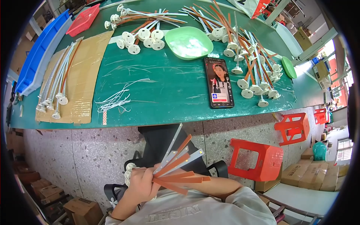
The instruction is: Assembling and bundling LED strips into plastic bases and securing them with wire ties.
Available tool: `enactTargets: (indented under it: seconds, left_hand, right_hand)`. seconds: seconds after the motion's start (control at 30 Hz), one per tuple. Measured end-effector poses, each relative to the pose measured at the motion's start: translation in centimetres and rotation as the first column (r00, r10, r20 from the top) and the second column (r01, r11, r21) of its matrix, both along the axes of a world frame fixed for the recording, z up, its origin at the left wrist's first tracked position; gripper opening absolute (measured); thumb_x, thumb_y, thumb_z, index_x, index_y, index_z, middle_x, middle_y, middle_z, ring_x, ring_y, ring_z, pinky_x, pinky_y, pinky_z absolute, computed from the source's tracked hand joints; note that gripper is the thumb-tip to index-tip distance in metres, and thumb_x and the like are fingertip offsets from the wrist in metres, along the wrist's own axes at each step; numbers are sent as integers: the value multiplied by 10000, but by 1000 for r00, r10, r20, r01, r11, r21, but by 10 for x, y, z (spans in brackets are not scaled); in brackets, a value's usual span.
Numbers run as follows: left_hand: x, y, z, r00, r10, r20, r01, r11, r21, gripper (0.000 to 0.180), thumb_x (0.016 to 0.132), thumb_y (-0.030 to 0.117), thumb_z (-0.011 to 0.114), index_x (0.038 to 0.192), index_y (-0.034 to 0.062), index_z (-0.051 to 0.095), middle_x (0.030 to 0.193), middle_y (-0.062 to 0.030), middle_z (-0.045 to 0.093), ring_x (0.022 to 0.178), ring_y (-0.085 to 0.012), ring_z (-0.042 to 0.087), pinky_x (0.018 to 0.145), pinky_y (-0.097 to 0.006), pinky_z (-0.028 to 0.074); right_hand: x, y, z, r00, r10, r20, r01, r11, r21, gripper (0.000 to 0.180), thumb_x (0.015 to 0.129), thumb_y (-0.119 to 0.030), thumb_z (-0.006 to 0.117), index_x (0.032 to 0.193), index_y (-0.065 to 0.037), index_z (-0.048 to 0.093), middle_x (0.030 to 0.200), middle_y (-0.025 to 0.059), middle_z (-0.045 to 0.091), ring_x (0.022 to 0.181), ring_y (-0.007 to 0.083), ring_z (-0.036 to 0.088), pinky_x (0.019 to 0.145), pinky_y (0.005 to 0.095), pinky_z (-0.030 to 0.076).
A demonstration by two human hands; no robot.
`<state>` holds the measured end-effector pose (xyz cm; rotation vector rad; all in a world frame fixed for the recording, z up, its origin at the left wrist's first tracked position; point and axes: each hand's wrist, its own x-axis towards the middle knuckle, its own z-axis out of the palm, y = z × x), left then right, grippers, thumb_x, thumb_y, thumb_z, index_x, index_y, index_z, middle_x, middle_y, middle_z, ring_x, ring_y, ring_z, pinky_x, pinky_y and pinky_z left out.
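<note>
At left, a cardboard sheet (88,67) bearing disc-ended strips (63,80) lay on the green surface (168,86), beside thin white strands (120,98). The left hand (142,183) gripped a fanned bundle (174,164) before the shirt (187,210); behind it, the right hand was hidden, its grip indeterminable. Farther right lay a phone (219,82).

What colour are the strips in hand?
The strips are orange-brown and whitish, head view.

Flat orange-brown and white strips (172,166) are fanning out rightward above the lap, round white discs (129,172) clustering left.
</note>
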<state>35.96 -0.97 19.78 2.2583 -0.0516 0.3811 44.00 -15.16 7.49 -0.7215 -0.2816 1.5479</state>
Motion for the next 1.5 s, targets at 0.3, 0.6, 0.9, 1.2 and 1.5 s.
enactTargets:
  seconds: [0.3, 0.6, 0.9, 1.2, 1.5]
  left_hand:
    - [-10, -1, -32, 995, -89, 39, 94, 984, -151, 304, 813, 192, 668, 947, -63, 569, 678, -135, 598, 552, -292, 622, 522, -340, 464]
    - [1, -15, -32, 908, 342, -243, -399, 522, -754, 496, 998, 476, 432, 949, 0, 563, 727, 0, 537, 634, -71, 492, 556, -233, 381]
    - [3, -7, -16, 946, 127, -299, -323, 459, -828, 442, 1025, 434, 414, 1013, 7, 529, 699, -6, 548, 527, -45, 478, 473, -201, 366]
    - [0, -14, -22, 945, 203, -258, -328, 573, -751, 432, 1024, 394, 423, 1002, -19, 547, 668, -26, 545, 552, -80, 505, 508, -233, 398]
    - [-4, -11, -17, 969, 115, -220, -238, 677, -697, 429, 1015, 378, 424, 982, -27, 560, 653, -13, 527, 577, -70, 472, 533, -245, 369]
  right_hand:
    - [21, -2, 38, 975, 88, 202, -74, 994, -77, 171, 826, -73, 743, 829, -79, 572, 741, -61, 527, 677, 20, 473, 586, 206, 379]
    - [43, 23, 103, -55, -628, 776, 160, 762, 627, 227, 709, -48, 780, 897, -32, 654, 759, 82, 631, 624, 209, 603, 560, 300, 486]
    - [40, 19, 102, 47, -480, 876, 184, 866, 465, 191, 761, 18, 732, 939, -12, 671, 855, 101, 645, 640, 149, 616, 518, 236, 491]
    - [54, 14, 124, -349, -504, 790, -207, 864, 460, 144, 661, -61, 687, 800, -49, 652, 735, 15, 553, 599, 154, 555, 494, 284, 466]
    - [49, 6, 124, -434, -595, 676, -261, 802, 538, 178, 632, -72, 680, 797, -11, 648, 746, 36, 543, 604, 154, 542, 489, 261, 441]
